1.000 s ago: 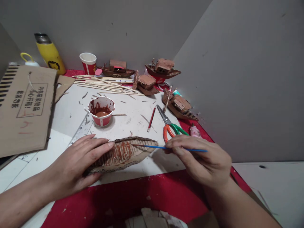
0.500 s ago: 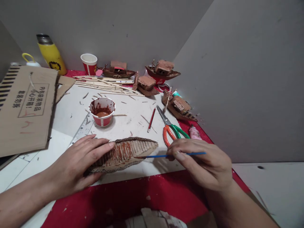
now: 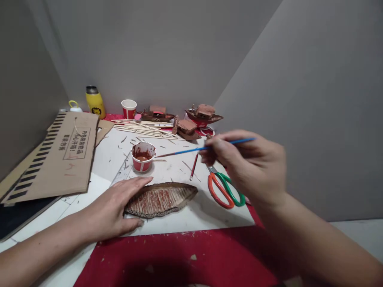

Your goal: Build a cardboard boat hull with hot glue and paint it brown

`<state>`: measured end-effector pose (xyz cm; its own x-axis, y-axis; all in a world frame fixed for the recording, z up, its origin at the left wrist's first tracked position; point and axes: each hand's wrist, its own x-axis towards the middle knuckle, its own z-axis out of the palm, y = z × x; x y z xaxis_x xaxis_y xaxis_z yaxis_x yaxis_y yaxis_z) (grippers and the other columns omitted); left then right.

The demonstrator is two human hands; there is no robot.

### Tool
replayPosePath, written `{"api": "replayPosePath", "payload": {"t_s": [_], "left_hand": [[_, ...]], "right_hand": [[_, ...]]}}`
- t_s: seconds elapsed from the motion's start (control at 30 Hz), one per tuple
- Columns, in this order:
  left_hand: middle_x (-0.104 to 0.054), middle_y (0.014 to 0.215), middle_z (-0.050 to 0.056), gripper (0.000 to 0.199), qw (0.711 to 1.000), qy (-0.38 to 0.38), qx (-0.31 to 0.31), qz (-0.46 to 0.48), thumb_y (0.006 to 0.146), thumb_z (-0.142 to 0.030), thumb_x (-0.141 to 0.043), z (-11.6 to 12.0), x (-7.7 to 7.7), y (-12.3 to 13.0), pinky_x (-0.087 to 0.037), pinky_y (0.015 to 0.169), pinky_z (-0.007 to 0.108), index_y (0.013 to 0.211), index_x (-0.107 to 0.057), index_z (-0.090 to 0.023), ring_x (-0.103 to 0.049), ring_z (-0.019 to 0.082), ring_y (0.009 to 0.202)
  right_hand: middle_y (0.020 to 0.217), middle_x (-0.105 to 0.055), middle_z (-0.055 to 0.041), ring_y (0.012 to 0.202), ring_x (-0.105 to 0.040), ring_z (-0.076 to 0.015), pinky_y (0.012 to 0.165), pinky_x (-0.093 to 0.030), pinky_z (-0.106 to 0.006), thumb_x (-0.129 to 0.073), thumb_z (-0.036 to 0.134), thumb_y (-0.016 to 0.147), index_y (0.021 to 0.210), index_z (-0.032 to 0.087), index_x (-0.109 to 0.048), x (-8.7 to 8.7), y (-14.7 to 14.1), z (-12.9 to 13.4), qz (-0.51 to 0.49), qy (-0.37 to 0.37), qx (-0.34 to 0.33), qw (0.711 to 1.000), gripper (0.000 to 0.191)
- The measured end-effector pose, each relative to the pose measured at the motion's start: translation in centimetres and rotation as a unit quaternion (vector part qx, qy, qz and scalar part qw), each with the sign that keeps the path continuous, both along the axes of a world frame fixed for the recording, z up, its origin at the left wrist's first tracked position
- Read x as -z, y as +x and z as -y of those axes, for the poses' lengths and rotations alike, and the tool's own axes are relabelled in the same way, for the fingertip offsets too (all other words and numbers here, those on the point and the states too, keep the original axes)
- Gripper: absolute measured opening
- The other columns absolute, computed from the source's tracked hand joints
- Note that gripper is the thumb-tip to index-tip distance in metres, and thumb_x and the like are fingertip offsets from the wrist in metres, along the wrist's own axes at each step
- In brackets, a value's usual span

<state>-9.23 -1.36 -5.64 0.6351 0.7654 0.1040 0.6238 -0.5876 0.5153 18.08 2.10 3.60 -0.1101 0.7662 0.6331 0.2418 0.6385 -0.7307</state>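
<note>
A cardboard boat hull [image 3: 163, 201] with a ribbed inside lies on the white sheet, part of the ribs coated in wet reddish-brown paint. My left hand [image 3: 119, 207] is around its left end, fingers along the far edge and thumb at the near side. Pinched in my right hand [image 3: 248, 167] is a thin blue paintbrush [image 3: 188, 150], raised above the table. Its brown-stained tip points left, just beside a red-and-white paper cup [image 3: 143, 165] with brown paint inside. Under my right hand lie scissors [image 3: 223, 191] with orange and green handles, and a pencil [image 3: 194, 167].
Finished-looking brown model boats [image 3: 187, 128] stand at the back, near a pile of thin sticks [image 3: 143, 128]. A second paper cup [image 3: 129, 108] and a yellow bottle [image 3: 95, 103] are against the wall. Cardboard sheets [image 3: 66, 171] lie at left; grey walls rise behind and at right.
My right hand has lifted the paintbrush off the hull and carried it up toward the paint cup. My left hand's fingers have shifted off the ribs to the hull's end. The view has tilted upward.
</note>
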Motion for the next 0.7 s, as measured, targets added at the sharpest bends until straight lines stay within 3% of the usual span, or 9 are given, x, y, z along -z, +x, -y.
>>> {"api": "replayPosePath", "payload": {"t_s": [0.13, 0.27, 0.37, 0.47, 0.7], "left_hand": [[-0.039, 0.151, 0.012, 0.089, 0.999, -0.003, -0.003, -0.037, 0.078, -0.033, -0.069, 0.8, -0.5, 0.7, -0.035, 0.109, 0.052, 0.150, -0.017, -0.029, -0.040, 0.032, 0.135], [-0.042, 0.148, 0.015, 0.087, 0.997, 0.025, -0.022, -0.076, 0.076, -0.030, -0.070, 1.3, -0.6, 1.6, -0.028, 0.112, 0.057, 0.150, -0.023, -0.027, -0.042, 0.034, 0.133], [-0.047, 0.143, 0.015, 0.085, 0.995, 0.040, -0.035, -0.081, 0.075, -0.030, -0.071, 1.3, -0.6, 2.1, -0.028, 0.111, 0.057, 0.148, -0.027, -0.024, -0.045, 0.034, 0.129], [-0.055, 0.134, 0.015, 0.080, 0.995, 0.042, -0.044, -0.080, 0.076, -0.029, -0.069, 1.1, -0.5, 2.5, -0.034, 0.107, 0.056, 0.146, -0.032, -0.021, -0.052, 0.034, 0.120], [-0.059, 0.131, 0.012, 0.078, 0.997, 0.044, -0.056, -0.039, 0.077, -0.026, -0.066, 0.7, -0.3, 1.9, -0.042, 0.099, 0.049, 0.145, -0.029, -0.021, -0.054, 0.030, 0.115]], "right_hand": [[0.066, -0.068, 0.0007, 0.057, -0.063, -0.0109, 0.053, -0.050, -0.022, -0.061, 0.021, 0.088, 0.085, 0.017, -0.066, -0.2, -3.2, -3.4, 0.103, 0.003, -0.071, 0.992, 0.007], [0.069, -0.071, -0.0016, 0.060, -0.062, -0.0112, 0.058, -0.046, -0.023, -0.060, 0.015, 0.087, 0.083, 0.014, -0.069, 0.6, -5.6, -5.7, 0.282, 0.022, -0.107, 0.953, 0.010], [0.079, -0.075, -0.0049, 0.069, -0.066, -0.0137, 0.065, -0.047, -0.024, -0.061, 0.013, 0.087, 0.088, 0.014, -0.072, 1.2, -6.6, -6.5, 0.356, 0.012, -0.132, 0.925, 0.012], [0.085, -0.077, -0.0055, 0.074, -0.069, -0.0148, 0.068, -0.048, -0.024, -0.060, 0.012, 0.088, 0.091, 0.015, -0.073, 1.6, -6.7, -6.9, 0.356, 0.019, -0.149, 0.922, 0.014], [0.075, -0.074, -0.0036, 0.063, -0.066, -0.0124, 0.060, -0.049, -0.023, -0.061, 0.017, 0.086, 0.083, 0.014, -0.071, 1.6, -4.6, -6.3, 0.232, 0.101, -0.081, 0.964, 0.011]]}}
